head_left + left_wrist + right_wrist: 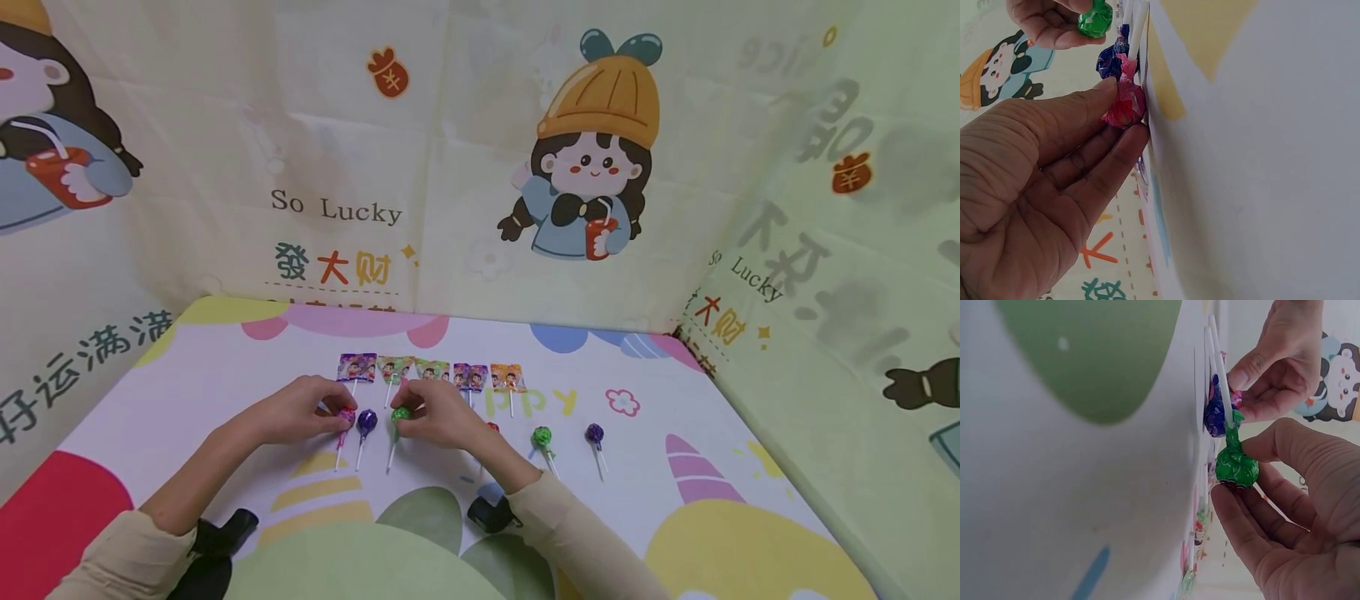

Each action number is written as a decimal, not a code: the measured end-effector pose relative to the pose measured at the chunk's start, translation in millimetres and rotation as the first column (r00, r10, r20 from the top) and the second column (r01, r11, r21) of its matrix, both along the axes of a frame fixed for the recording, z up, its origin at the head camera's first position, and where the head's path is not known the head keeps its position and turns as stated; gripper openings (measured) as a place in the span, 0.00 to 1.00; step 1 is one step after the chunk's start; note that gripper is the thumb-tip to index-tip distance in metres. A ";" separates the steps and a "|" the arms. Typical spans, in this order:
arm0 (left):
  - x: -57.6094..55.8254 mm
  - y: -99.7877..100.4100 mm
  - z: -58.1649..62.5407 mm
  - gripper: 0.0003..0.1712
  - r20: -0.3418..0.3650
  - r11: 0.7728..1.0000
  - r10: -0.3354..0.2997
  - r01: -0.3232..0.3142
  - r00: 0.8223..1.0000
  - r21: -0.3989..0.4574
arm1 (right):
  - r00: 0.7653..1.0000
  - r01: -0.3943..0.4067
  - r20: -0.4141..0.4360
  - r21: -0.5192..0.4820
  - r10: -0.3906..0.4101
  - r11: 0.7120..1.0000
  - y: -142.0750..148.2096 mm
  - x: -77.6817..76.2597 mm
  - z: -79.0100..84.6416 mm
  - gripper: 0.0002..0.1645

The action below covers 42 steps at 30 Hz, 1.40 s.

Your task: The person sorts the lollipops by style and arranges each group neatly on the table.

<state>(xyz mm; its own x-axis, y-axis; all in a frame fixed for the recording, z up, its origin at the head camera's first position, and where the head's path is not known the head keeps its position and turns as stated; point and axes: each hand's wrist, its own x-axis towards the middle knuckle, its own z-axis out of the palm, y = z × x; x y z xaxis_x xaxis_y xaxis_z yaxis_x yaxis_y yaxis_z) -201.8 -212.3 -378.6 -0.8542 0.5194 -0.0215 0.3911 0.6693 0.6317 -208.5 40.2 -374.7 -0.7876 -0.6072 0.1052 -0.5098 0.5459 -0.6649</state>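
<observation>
Left fingers [1110, 172] pinch a pink lollipop [1125, 107], right fingers [1229, 519] a green lollipop [1237, 465] — I see a red lollipop [492, 427] mostly hidden behind the right forearm [504, 457].

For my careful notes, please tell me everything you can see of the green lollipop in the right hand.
The green lollipop has a round head in shiny, crinkled, plastic-looking wrapping, gathered at the neck, and a white stick pointing down in the head view. The right hand pinches it between thumb and fingers, beside a purple lollipop. Whether it touches the table is unclear.
</observation>
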 end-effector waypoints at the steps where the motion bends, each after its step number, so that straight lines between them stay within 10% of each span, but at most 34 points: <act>1: 0.0 -0.1 -0.2 0.10 0.000 1.000 -0.001 0.001 1.000 -0.001 | 1.000 0.000 0.004 0.000 0.000 1.000 -1.0 -0.2 0.0 0.11; 42: 0.3 0.9 0.5 0.10 -0.003 1.000 0.005 -0.005 1.000 -0.020 | 0.999 0.000 0.034 0.036 -0.001 0.999 -8.2 -2.0 -6.8 0.12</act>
<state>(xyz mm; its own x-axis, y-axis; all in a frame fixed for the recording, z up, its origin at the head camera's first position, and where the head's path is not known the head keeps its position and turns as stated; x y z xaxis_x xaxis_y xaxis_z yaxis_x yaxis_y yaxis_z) -201.5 -211.3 -378.1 -0.8568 0.5148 -0.0289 0.3899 0.6834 0.6172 -210.5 32.0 -381.5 -0.7904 -0.6100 0.0571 -0.4874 0.5696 -0.6618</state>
